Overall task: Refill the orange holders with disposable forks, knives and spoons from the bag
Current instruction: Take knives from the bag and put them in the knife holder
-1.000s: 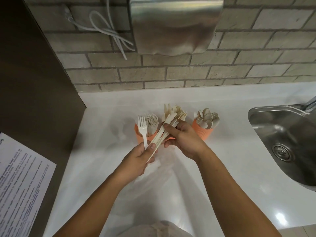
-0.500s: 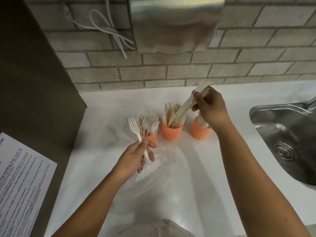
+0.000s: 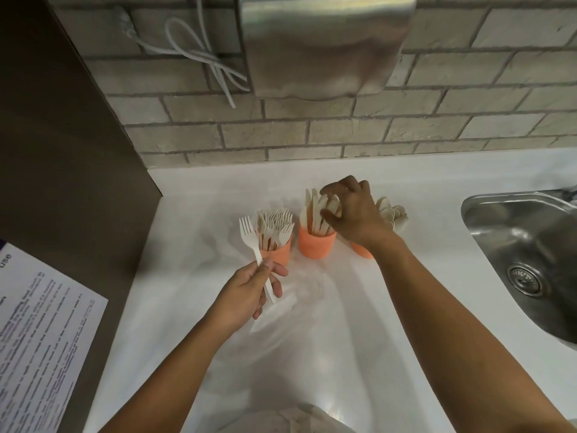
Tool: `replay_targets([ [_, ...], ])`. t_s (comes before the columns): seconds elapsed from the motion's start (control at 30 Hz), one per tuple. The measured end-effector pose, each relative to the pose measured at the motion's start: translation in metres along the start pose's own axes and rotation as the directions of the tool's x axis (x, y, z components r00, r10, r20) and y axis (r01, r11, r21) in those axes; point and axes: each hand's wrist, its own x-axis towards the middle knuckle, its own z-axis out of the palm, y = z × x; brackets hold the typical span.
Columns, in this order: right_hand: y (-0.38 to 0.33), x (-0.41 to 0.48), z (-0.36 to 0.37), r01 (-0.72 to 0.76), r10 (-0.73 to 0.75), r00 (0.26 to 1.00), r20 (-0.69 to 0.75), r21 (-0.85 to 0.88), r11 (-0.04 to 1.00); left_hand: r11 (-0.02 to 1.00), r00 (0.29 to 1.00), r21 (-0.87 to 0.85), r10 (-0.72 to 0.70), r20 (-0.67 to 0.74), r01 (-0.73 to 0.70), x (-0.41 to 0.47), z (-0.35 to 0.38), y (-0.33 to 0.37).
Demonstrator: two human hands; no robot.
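Holders (image 3: 278, 253) look full | left hand (image 3: 246, 292) grip clamps one fork (image 3: 248, 229), unplaced | right hand (image 3: 352, 214) grip closed round seated knives (image 3: 315, 210)

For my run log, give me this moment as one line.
left hand: holds fork | right hand: grips knives standing in middle holder | fork: not yet in left holder

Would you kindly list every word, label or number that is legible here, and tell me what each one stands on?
"use": large letters at the top edge of the printed sheet on the left, possibly cut off by the frame.
Body text of that sheet: too small and blurred to read.
Raised marks on the sink drain: too blurred to read.
Orange holders and metal wall unit: no text visible.
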Motion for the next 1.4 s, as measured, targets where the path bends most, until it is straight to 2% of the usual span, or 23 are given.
replay_targets([
  [0.13, -0.011, -0.001, -0.002, 0.038, -0.027, 0.992, -0.125, 0.085, 0.996, 1.000, 1.000, 0.005, 0.000, -0.008, 0.000, 0.002, 0.001, -0.002],
  [0.23, -0.021, 0.004, 0.003, 0.016, -0.018, 0.992, -0.122, -0.021, 1.000, 1.000, 1.000, -0.003, -0.004, -0.007, 0.004, 0.004, 0.004, -0.001],
  [0.27, -0.023, 0.006, 0.007, 0.010, -0.016, 0.997, -0.081, -0.077, 0.997, 1.000, 1.000, -0.010, -0.004, -0.005, 0.004, 0.004, 0.005, 0.000],
  [0.33, -0.023, 0.009, 0.016, 0.014, 0.003, 0.996, 0.093, -0.176, 0.984, 1.000, 1.000, -0.022, -0.002, -0.005, 0.001, 0.005, 0.007, 0.002],
  [0.4, -0.021, 0.011, 0.024, 0.015, 0.045, 0.967, 0.249, -0.236, 0.972, 1.000, 1.000, -0.024, 0.001, 0.001, -0.001, 0.005, 0.008, 0.003],
  [0.5, -0.021, 0.015, 0.023, 0.016, 0.059, 0.953, 0.296, -0.243, 0.970, 1.000, 1.000, -0.027, 0.005, 0.000, -0.005, 0.005, 0.006, 0.003],
  [0.6, -0.026, 0.016, 0.016, -0.009, 0.047, 0.967, 0.252, -0.147, 0.989, 1.000, 1.000, -0.028, 0.012, -0.011, -0.013, 0.004, 0.004, 0.003],
  [0.67, -0.035, 0.012, 0.009, 0.005, -0.001, 0.996, 0.094, -0.041, 0.999, 1.000, 1.000, -0.006, 0.023, -0.018, -0.024, 0.003, 0.002, 0.003],
  [0.77, -0.055, -0.001, -0.003, 0.105, -0.078, 0.987, -0.139, 0.193, 0.976, 0.999, 1.000, -0.028, 0.020, -0.011, -0.020, 0.002, 0.002, 0.003],
  [0.8, -0.064, -0.005, -0.009, 0.121, -0.083, 0.988, -0.131, 0.319, 0.940, 0.999, 1.000, -0.046, 0.020, 0.002, -0.020, 0.002, 0.003, 0.004],
  [0.87, -0.079, -0.014, -0.021, 0.073, -0.108, 0.993, 0.039, 0.509, 0.858, 0.998, 0.999, -0.067, 0.025, 0.031, -0.023, 0.000, 0.005, 0.007],
  [0.93, -0.087, -0.022, -0.028, 0.031, -0.167, 0.965, 0.200, 0.548, 0.836, 0.997, 0.998, -0.069, 0.034, 0.052, -0.030, -0.001, 0.008, 0.010],
  [0.97, -0.089, -0.025, -0.027, 0.029, -0.187, 0.957, 0.222, 0.567, 0.823, 0.997, 0.998, -0.064, 0.039, 0.058, -0.035, -0.002, 0.009, 0.011],
  [1.07, -0.090, -0.029, -0.025, 0.026, -0.152, 0.979, 0.135, 0.661, 0.750, 0.998, 0.998, -0.053, 0.047, 0.047, -0.044, -0.002, 0.008, 0.011],
  [1.2, -0.094, -0.021, -0.026, 0.046, 0.033, 0.995, -0.095, 0.718, 0.694, 0.999, 0.999, -0.022, 0.045, -0.004, -0.045, -0.001, 0.000, 0.003],
  [1.3, -0.097, -0.013, -0.029, 0.174, 0.068, 0.936, -0.345, 0.624, 0.762, 0.996, 0.997, 0.080, 0.054, -0.048, -0.050, -0.003, -0.009, -0.006],
  [1.4, -0.101, -0.007, -0.023, 0.323, -0.103, 0.868, -0.486, 0.394, 0.861, 0.978, 0.985, 0.196, 0.100, -0.139, -0.072, -0.008, -0.014, -0.011],
])
